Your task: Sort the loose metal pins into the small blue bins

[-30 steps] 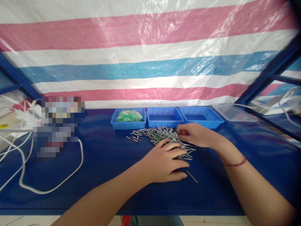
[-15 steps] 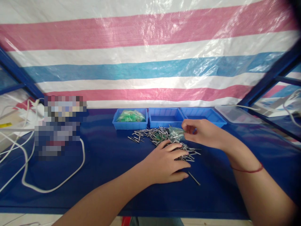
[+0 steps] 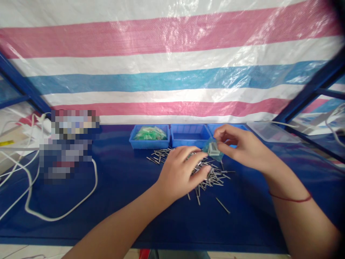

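Note:
A heap of small metal pins (image 3: 212,176) lies on the blue table top (image 3: 129,201). My left hand (image 3: 180,172) rests palm down on the heap, fingers curled over the pins; whether it grips any is hidden. My right hand (image 3: 239,145) is raised just above the heap and pinches a small clear greenish plastic bag (image 3: 212,149) between thumb and fingers. A red string circles my right wrist.
Three blue trays stand at the back: the left tray (image 3: 149,143) holds greenish bags, the middle tray (image 3: 188,136) and the right tray (image 3: 215,127) look bare. A clear lid (image 3: 269,131) lies at the right. White cables (image 3: 54,212) loop at the left beside a blurred patch.
My right hand has lifted a small bag up out of the heap and to the right. My left hand has slid further onto the heap, scattering some pins toward me.

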Tool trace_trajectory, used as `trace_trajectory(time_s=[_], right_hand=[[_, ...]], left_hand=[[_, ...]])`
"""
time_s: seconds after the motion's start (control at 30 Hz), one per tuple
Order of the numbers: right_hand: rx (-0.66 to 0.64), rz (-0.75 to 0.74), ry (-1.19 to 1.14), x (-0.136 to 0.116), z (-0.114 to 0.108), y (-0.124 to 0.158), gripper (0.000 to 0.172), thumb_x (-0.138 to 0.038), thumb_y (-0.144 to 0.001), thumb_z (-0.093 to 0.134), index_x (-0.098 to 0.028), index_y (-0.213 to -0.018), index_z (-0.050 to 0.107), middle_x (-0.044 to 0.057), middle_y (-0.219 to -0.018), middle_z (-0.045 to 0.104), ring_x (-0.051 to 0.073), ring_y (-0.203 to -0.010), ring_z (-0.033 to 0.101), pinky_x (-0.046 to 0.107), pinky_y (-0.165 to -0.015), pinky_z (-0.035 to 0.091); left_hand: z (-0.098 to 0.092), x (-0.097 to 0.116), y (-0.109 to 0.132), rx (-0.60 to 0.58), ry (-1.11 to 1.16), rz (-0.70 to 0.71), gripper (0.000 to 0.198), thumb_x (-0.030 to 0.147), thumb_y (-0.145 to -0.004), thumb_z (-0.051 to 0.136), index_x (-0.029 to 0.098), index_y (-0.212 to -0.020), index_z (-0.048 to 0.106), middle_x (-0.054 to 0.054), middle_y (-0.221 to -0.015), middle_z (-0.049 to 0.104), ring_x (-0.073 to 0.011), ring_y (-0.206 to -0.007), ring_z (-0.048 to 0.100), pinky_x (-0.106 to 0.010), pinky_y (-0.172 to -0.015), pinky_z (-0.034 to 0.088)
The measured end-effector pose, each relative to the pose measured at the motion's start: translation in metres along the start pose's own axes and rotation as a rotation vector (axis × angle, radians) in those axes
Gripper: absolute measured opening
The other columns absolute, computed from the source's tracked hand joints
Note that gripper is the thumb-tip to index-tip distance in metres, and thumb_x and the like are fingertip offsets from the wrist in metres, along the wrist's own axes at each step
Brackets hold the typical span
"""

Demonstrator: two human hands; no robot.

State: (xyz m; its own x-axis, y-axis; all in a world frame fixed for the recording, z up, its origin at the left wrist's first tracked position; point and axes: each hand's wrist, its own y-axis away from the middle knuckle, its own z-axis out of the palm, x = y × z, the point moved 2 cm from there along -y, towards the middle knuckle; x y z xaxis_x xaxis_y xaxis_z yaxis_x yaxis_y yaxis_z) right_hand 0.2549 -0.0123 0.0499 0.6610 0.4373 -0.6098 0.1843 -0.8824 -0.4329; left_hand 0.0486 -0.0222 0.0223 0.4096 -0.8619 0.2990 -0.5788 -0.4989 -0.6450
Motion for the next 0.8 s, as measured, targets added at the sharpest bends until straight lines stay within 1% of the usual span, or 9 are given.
trace_trajectory(time_s=[0.07, 0.17, 0.23, 0.33, 0.43, 0.53, 0.63, 0.7, 0.8], right_hand=[[0.015, -0.029, -0.082, -0.007, 0.006, 0.0, 0.008, -0.017, -0.078, 0.058, -0.022, -0.084, 0.055, 0.0, -0.078, 0.058, 0.013, -0.07, 0.056, 0.027, -0.066, 0.048], [-0.004, -0.041, -0.245, -0.014, 0.017, 0.001, 0.009, -0.021, -0.08, 0.061, -0.023, -0.089, 0.058, 0.001, -0.084, 0.06, 0.014, -0.071, 0.058, 0.028, -0.067, 0.05], [-0.011, -0.033, -0.328, -0.016, 0.024, 0.001, 0.013, -0.023, -0.08, 0.064, -0.023, -0.092, 0.059, 0.002, -0.087, 0.061, 0.014, -0.072, 0.059, 0.028, -0.067, 0.051], [0.03, -0.008, -0.406, -0.016, 0.03, 0.0, 0.014, -0.024, -0.08, 0.067, -0.024, -0.092, 0.06, 0.001, -0.085, 0.061, 0.013, -0.072, 0.06, 0.027, -0.066, 0.051], [0.067, 0.031, -0.5, -0.015, 0.032, -0.001, 0.014, -0.026, -0.078, 0.069, -0.024, -0.091, 0.062, 0.0, -0.082, 0.062, 0.012, -0.069, 0.06, 0.025, -0.062, 0.051], [0.039, 0.096, -0.596, -0.015, 0.035, -0.002, 0.021, -0.03, -0.078, 0.07, -0.024, -0.096, 0.061, 0.0, -0.079, 0.065, 0.011, -0.063, 0.06, 0.025, -0.059, 0.051], [-0.024, 0.139, -0.609, -0.016, 0.037, -0.003, 0.021, -0.035, -0.08, 0.067, -0.021, -0.094, 0.062, 0.001, -0.074, 0.065, 0.012, -0.062, 0.061, 0.026, -0.059, 0.052], [-0.058, 0.135, -0.575, -0.017, 0.038, -0.004, 0.019, -0.037, -0.081, 0.066, -0.02, -0.087, 0.064, 0.001, -0.071, 0.064, 0.012, -0.062, 0.061, 0.026, -0.059, 0.052], [-0.116, 0.14, -0.529, -0.019, 0.04, -0.003, 0.02, -0.039, -0.081, 0.065, -0.019, -0.081, 0.065, 0.0, -0.069, 0.063, 0.012, -0.063, 0.061, 0.026, -0.061, 0.052]], left_hand=[[-0.004, -0.009, -0.001, 0.071, 0.014, -0.14, 0.034, 0.034, -0.092, 0.05, 0.017, -0.121, 0.055, -0.011, -0.119, 0.06, -0.0226, -0.112, 0.054, -0.039, -0.098, 0.042], [-0.002, -0.022, 0.0, 0.042, 0.082, -0.229, 0.035, 0.032, -0.092, 0.05, 0.018, -0.124, 0.052, -0.011, -0.121, 0.06, -0.0235, -0.113, 0.054, -0.04, -0.099, 0.041], [0.001, -0.027, 0.001, 0.002, 0.15, -0.277, 0.027, 0.029, -0.093, 0.047, 0.018, -0.117, 0.056, -0.009, -0.114, 0.064, -0.022, -0.106, 0.057, -0.037, -0.095, 0.043], [0.003, -0.03, 0.001, -0.006, 0.242, -0.379, 0.022, 0.027, -0.094, 0.044, 0.018, -0.106, 0.061, -0.006, -0.104, 0.068, -0.0191, -0.094, 0.061, -0.032, -0.088, 0.045], [0.001, -0.031, 0.0, 0.024, 0.345, -0.454, 0.018, 0.03, -0.092, 0.049, 0.019, -0.101, 0.06, -0.004, -0.095, 0.069, -0.0164, -0.085, 0.062, -0.027, -0.078, 0.046], [0.001, -0.032, -0.001, 0.083, 0.455, -0.518, 0.017, 0.031, -0.091, 0.05, 0.018, -0.096, 0.059, -0.003, -0.089, 0.068, -0.0146, -0.078, 0.062, -0.024, -0.07, 0.045], [0.002, -0.034, 0.0, 0.126, 0.546, -0.572, 0.016, 0.031, -0.09, 0.051, 0.017, -0.093, 0.058, -0.003, -0.087, 0.067, -0.014, -0.075, 0.061, -0.024, -0.068, 0.045], [0.003, -0.035, 0.0, 0.121, 0.584, -0.6, 0.014, 0.03, -0.089, 0.052, 0.018, -0.092, 0.058, -0.003, -0.088, 0.067, -0.0143, -0.077, 0.061, -0.023, -0.068, 0.045], [0.004, -0.036, 0.0, 0.11, 0.636, -0.621, 0.017, 0.031, -0.089, 0.053, 0.019, -0.097, 0.059, -0.002, -0.09, 0.067, -0.0146, -0.08, 0.062, -0.024, -0.07, 0.045]])
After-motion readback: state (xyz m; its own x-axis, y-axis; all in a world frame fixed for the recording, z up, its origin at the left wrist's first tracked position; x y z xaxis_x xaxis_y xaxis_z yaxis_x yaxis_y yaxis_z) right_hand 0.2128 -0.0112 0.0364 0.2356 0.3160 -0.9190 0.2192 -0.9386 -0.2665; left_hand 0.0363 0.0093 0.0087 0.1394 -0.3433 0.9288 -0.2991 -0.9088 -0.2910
